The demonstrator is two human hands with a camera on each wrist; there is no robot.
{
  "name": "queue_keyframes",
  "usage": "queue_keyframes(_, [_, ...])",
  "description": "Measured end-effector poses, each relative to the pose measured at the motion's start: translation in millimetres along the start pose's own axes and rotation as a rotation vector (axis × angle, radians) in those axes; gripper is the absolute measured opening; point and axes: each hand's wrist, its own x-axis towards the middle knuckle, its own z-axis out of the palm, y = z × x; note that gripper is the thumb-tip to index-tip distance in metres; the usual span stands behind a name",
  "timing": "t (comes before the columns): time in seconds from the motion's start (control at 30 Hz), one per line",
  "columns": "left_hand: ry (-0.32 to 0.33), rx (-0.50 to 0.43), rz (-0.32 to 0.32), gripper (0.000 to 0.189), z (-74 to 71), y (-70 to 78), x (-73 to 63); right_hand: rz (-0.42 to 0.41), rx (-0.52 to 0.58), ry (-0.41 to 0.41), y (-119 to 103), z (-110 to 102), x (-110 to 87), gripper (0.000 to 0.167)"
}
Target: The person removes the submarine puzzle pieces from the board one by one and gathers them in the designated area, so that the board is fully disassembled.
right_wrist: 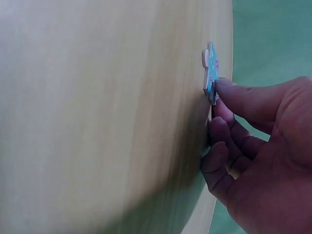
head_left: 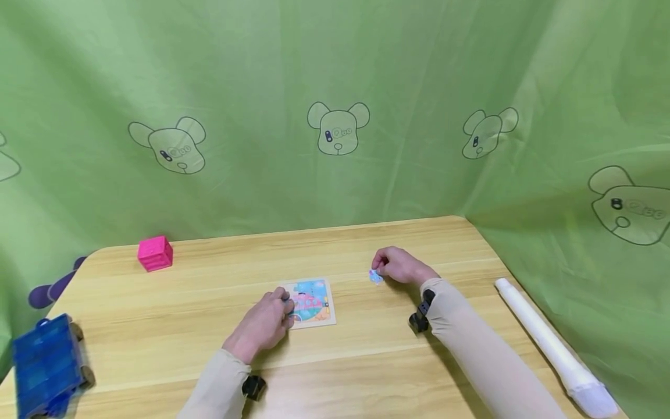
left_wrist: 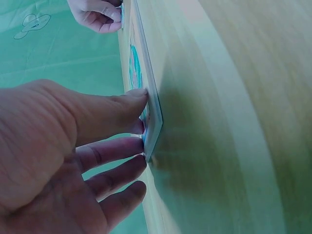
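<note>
A square jigsaw puzzle board (head_left: 331,319) with a pale frame and a blue and pink picture lies flat on the table. My left hand (head_left: 266,323) rests on its left side, the thumb (left_wrist: 138,92) beside the near rim and the fingertips spread toward the left corner, in the left wrist view. To the right of the board, my right hand (head_left: 400,266) pinches a small blue puzzle piece (head_left: 374,277) with pink and white marks. The right wrist view shows the thumb against this piece (right_wrist: 211,73), tilted up close over the table; the other fingers are curled beneath.
A pink cube (head_left: 155,254) sits at the table's back left. On the left edge stands a blue toy cart (head_left: 47,364) with dark wheels. A white roll (head_left: 549,343) lies along the right edge. Green curtain (head_left: 251,186) hangs behind the wooden table (head_left: 209,291) and to its right.
</note>
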Motion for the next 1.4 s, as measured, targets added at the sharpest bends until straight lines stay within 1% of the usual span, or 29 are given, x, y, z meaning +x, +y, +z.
queue_keyframes(0.13, [-0.012, -0.009, -0.009, 0.013, 1.1, 0.0, -0.3, -0.010, 0.008, 0.004, 2, 0, -2.8, 0.009])
queue_keyframes(0.27, [-0.020, -0.014, -0.017, 0.010, 1.0, 0.3, -0.4, -0.027, 0.001, 0.041, -1, -2, -7.5, 0.011])
queue_keyframes(0.4, [-0.014, -0.023, -0.017, 0.008, -0.1, 0.3, -1.2, -0.063, 0.010, 0.095, -12, 1, -10.1, 0.009])
queue_keyframes(0.5, [-0.006, -0.031, -0.017, 0.007, -0.7, -0.3, -1.8, -0.113, 0.014, 0.110, -27, 8, -10.7, 0.010])
queue_keyframes(0.6, [-0.007, -0.032, -0.016, 0.005, -1.1, -0.9, -1.9, -0.164, 0.014, 0.087, -48, 17, -10.8, 0.012])
queue_keyframes(0.67, [-0.012, -0.030, -0.016, 0.009, -1.2, -1.1, -2.0, -0.196, 0.012, 0.065, -61, 25, -8.4, 0.014])
queue_keyframes(0.73, [-0.016, -0.030, -0.016, 0.010, -1.5, -1.2, -2.0, -0.218, 0.019, 0.037, -73, 33, -3.8, 0.015])
queue_keyframes(0.83, [-0.014, -0.030, -0.017, 0.011, -1.6, -1.7, -1.5, -0.254, 0.046, 0.008, -85, 47, 6.9, 0.017])
queue_keyframes(1.0, [-0.009, -0.023, -0.001, 0.010, -1.8, -2.6, 0.0, -0.273, 0.062, -0.042, -98, 68, 23.6, 0.019])
queue_keyframes(1.23, [-0.007, -0.030, 0.012, 0.008, -2.3, -3.0, -0.2, -0.339, -0.049, -0.106, -109, 87, 37.7, 0.024])
queue_keyframes(1.4, [-0.003, -0.024, 0.020, 0.008, -3.7, -0.6, -0.6, -0.345, -0.114, -0.121, -112, 91, 40.0, 0.025])
